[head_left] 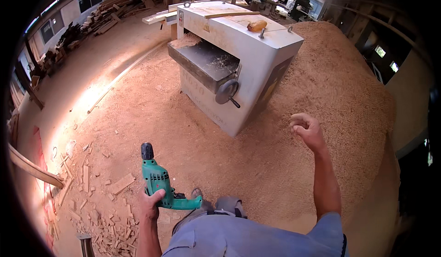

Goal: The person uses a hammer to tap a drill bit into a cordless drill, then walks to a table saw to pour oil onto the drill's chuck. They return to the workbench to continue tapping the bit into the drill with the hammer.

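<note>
My left hand [149, 203] grips a green electric drill [157, 180] by its body, thumb across the side. The drill's black chuck [147, 151] points away from me and no bit shows in it. Its handle reaches to the right, in front of my legs. Out to the right, my right hand [309, 132] hangs in the air with loosely curled fingers and nothing visible in it. Ahead stands a large pale thickness planer [262, 69], with a dark metal bed [205, 59] and a black handwheel [227, 92]. Neither hand touches the machine.
Behind and right of the planer rises a big sawdust heap [340, 69]. Wood offcuts [110, 231] litter the floor at lower left. A long wooden strip [117, 79] lies left of the planer. An orange-brown object [257, 25] and a wooden stick [232, 14] rest on its top.
</note>
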Available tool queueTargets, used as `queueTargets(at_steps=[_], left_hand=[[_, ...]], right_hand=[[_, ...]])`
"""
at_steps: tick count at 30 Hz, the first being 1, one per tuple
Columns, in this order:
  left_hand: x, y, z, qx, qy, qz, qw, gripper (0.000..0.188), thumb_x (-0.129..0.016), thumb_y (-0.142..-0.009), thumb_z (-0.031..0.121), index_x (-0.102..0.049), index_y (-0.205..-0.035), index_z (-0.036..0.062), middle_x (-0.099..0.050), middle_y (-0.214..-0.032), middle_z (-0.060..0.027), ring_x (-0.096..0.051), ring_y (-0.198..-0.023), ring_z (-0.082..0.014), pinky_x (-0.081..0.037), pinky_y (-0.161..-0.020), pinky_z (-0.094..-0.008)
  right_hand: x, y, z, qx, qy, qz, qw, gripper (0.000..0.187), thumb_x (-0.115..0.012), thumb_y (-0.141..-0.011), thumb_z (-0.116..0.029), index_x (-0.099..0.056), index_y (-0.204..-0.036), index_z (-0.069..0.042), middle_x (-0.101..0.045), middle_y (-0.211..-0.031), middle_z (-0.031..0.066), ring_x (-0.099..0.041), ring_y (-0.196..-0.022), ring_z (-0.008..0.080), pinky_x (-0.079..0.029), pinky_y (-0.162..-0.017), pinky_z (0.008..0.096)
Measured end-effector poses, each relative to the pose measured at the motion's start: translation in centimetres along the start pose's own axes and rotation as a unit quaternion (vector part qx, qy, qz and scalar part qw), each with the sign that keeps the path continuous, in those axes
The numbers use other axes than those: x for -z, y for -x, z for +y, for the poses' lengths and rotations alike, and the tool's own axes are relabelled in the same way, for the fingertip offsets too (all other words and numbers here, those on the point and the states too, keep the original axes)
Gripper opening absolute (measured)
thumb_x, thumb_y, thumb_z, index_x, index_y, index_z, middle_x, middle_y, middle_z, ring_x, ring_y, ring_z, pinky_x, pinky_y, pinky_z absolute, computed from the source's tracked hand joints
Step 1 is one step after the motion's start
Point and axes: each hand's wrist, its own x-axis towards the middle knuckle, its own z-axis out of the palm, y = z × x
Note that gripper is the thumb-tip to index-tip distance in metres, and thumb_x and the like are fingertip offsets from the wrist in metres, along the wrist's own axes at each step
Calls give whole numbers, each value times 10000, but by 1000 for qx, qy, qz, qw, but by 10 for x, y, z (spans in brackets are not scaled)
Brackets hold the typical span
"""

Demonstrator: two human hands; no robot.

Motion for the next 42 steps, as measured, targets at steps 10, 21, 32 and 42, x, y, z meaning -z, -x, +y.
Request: queueTargets(at_steps=[10, 21, 32, 42], left_hand=[[-182, -227, 55, 9, -80, -100, 992, 714, -940, -646, 273, -642, -1227, -17, -722, -1037, -95, -714, -916, -207, -584, -834, -352], [-356, -378, 86, 23, -165, -122, 979, 687, -945, -651, 237, -693, -1243, -5, -734, -1054, -67, -681, -967, -167, -526, -914, -325], [-440, -481, 96, 29, -71, -201, 977, 648, -916, -704, 263, -684, -1229, -38, -722, -1036, -80, -674, -942, -166, -532, -907, -323], [-464, -516, 107, 56, -29, -254, 965, 694, -911, -714, 259, -638, -1261, -72, -717, -1056, -126, -708, -924, -200, -584, -873, -353]], right_hand=[[20, -324, -35, 249, 248, 37, 936, 338, -602, -854, 50, -729, -1153, -43, -749, -1102, 133, -722, -1001, 261, -564, -924, 366], [46, -654, -9, 361, 497, -46, 788, 675, -639, -757, 128, -631, -1372, -150, -639, -1356, 103, -498, -1363, 302, -384, -1184, 422], [54, -698, 24, 391, 480, -99, 779, 510, -665, -756, 93, -648, -1232, -89, -660, -1215, 137, -572, -1210, 359, -457, -1063, 447], [90, -665, -20, 349, -170, -36, 921, 489, -729, -914, -6, -540, -1365, 0, -634, -1335, 152, -609, -1247, 263, -464, -1107, 394]])
